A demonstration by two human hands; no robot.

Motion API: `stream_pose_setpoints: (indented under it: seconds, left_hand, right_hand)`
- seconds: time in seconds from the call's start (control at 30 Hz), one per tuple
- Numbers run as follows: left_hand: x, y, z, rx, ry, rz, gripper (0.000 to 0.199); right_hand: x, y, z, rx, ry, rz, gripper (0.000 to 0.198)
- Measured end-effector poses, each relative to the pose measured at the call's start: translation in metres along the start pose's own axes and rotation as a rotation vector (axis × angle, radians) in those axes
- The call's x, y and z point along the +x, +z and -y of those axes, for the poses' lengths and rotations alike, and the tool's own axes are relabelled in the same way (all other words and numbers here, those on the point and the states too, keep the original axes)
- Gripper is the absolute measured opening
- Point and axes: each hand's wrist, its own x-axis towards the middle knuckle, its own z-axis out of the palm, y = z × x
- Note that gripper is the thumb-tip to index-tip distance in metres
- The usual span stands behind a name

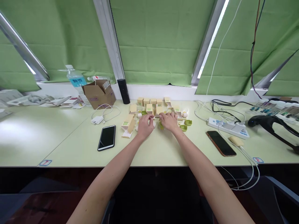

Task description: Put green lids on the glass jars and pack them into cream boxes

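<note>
My left hand [145, 125] is at the middle of the table with thumb and fingers curled together; what lies between them, perhaps something small and white, is too small to make out. Close beside it, my right hand [169, 121] has its fingers bent down at the front of a small tan box [159, 109], and the fingertips are partly hidden. An open tan box [128, 122] with a green label lies left of my hands. Green cup-like pieces [183, 128] sit to the right. Several more small boxes [153, 101] stand in a row behind.
A phone [106, 138] lies at left, another phone [220, 143] at right. Beyond that are a power strip [228, 127] with cables and a black handled device [273, 124]. A cardboard box [99, 95], a black cylinder [123, 91] and a water bottle [76, 79] stand at the back.
</note>
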Motion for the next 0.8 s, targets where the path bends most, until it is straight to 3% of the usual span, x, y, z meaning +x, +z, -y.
stream_pose_setpoints:
  seconds: [0.37,0.53,0.67,0.8]
  left_hand:
    - [0.001,0.001,0.002,-0.004,-0.006,-0.005,0.014]
    - [0.001,-0.001,0.001,-0.071,-0.059,-0.02,0.012]
    - [0.004,0.0,0.002,-0.276,-0.193,-0.033,0.013]
    - [0.012,0.005,0.005,-0.614,-0.322,0.01,0.037]
  right_hand:
    - [0.011,0.011,0.002,0.084,-0.026,-0.03,0.052]
    - [0.005,-0.001,-0.001,0.169,0.018,-0.121,0.05]
    - [-0.006,-0.019,-0.008,0.437,0.023,-0.314,0.048]
    - [-0.025,-0.023,-0.008,0.806,-0.086,-0.434,0.04]
